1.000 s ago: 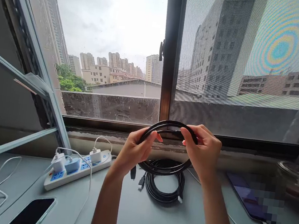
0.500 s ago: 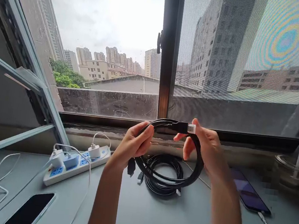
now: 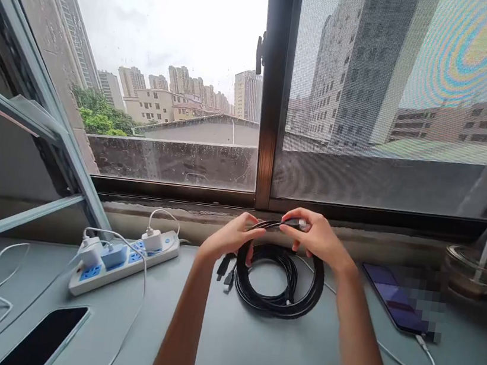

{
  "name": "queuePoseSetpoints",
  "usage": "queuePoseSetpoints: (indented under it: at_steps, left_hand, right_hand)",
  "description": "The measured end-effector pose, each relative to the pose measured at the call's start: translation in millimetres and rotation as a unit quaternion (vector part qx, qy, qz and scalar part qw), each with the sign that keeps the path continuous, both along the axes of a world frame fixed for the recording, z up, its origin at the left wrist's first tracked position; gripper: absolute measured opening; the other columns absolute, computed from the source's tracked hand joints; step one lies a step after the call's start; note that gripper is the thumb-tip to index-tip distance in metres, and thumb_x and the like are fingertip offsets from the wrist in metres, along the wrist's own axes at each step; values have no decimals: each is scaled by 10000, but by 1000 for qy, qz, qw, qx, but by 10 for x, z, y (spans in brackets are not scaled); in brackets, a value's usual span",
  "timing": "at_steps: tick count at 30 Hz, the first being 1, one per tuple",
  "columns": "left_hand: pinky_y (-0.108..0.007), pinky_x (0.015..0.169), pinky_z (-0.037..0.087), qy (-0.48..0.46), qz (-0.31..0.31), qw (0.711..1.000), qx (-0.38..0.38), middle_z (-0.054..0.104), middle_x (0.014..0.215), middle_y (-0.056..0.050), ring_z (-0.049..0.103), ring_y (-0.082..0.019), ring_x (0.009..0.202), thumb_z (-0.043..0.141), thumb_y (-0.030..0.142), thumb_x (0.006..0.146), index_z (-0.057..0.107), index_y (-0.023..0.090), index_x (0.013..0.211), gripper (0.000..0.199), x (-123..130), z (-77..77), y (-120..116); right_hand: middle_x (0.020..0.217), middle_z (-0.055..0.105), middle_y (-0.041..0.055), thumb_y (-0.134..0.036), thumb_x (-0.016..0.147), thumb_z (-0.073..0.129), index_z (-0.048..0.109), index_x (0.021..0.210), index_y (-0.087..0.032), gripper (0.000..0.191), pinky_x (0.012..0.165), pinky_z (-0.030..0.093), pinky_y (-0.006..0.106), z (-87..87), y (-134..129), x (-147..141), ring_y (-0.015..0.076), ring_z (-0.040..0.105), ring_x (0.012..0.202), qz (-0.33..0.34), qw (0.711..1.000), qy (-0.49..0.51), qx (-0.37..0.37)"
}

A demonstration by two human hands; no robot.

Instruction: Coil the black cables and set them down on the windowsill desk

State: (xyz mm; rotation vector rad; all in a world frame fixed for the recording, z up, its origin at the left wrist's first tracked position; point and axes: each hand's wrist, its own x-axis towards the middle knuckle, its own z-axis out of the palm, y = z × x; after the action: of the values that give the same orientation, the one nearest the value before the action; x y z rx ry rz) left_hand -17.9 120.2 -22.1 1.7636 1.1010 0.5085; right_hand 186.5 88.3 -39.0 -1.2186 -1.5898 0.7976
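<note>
A coiled black cable (image 3: 316, 288) is held up by its top edge between my two hands, over the grey table. My left hand (image 3: 233, 235) pinches the coil at its upper left. My right hand (image 3: 315, 234) grips the cable's black plug (image 3: 293, 222), whose pale tip shows between the fingers. Behind and inside this loop lies a second black coil (image 3: 276, 258) on the table. Two dark connectors hang or rest at the left of the coils, the lower one (image 3: 228, 281) with a light tip.
At the left are a white power strip (image 3: 127, 269) with chargers and a phone (image 3: 46, 339). On the right, another phone (image 3: 394, 298) has a white cable, near a lidded cup with a straw (image 3: 476, 276). A window stands behind the table (image 3: 274, 360).
Both hands have lowered the held coil toward the table, over the second coil. My right hand's fingers have closed round the plug. The camera view has shifted slightly.
</note>
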Motion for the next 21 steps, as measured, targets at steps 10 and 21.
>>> queuePoseSetpoints:
  at_steps: [10, 21]
  left_hand:
    - [-215, 405, 412, 264, -21, 962, -72, 588, 477, 55, 508, -132, 366, 578, 135, 782, 422, 119, 1262, 505, 69, -558, 405]
    - [-200, 425, 397, 298, 23, 954, 20, 619, 596, 28, 584, -144, 498, 504, 144, 774, 441, 141, 1215, 445, -1, -658, 554]
  right_hand:
    - [828, 615, -1, -246, 615, 726, 527, 899, -200, 350, 408, 404, 172, -821, 368, 218, 113, 609, 577, 142, 969, -23, -203]
    - [662, 595, -18, -431, 664, 716, 623, 985, -181, 417, 477, 389, 218, -1093, 629, 83, 120, 553, 560, 67, 993, -28, -93]
